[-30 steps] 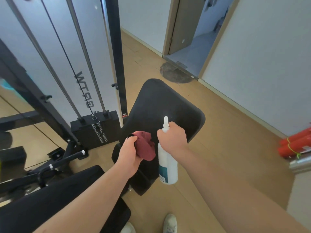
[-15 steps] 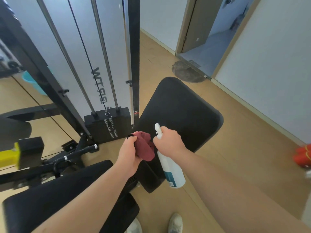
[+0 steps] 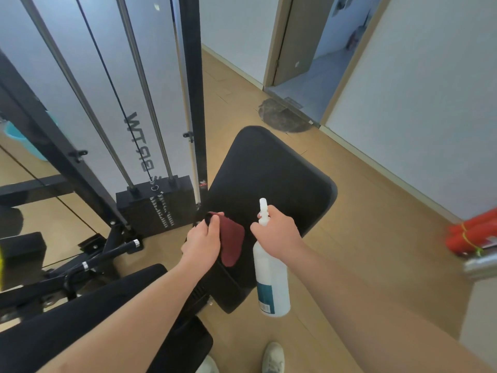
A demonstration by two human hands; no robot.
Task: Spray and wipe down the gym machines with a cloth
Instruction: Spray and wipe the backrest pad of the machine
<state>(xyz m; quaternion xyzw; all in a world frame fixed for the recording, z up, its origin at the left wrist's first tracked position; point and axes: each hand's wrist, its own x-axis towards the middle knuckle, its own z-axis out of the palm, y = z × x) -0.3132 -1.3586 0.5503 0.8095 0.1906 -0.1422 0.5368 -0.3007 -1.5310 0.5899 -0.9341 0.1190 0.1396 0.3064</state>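
Observation:
A black padded bench seat [image 3: 271, 173] fills the middle of the head view. My left hand [image 3: 203, 242] grips a dark red cloth [image 3: 231, 243] and holds it at the near left part of that pad. My right hand [image 3: 279, 234] is closed around the neck of a white spray bottle [image 3: 270, 275] with a teal label, its nozzle pointing away from me over the pad. The bottle hangs down past the pad's near edge. Whether the cloth touches the pad I cannot tell.
A cable machine stands at left with a black weight stack [image 3: 158, 205], chrome guide rods [image 3: 145, 84] and a black upright [image 3: 195, 90]. A second black pad [image 3: 80, 324] lies near left. Red rolls [image 3: 473, 235] sit at right. An open doorway [image 3: 309, 57] is ahead. My shoes [image 3: 273, 358] are below.
The view has shifted a little, so the bench and the machine sit differently in the frame. Both hands keep their grips on the cloth and the bottle, and the cloth now hangs flatter.

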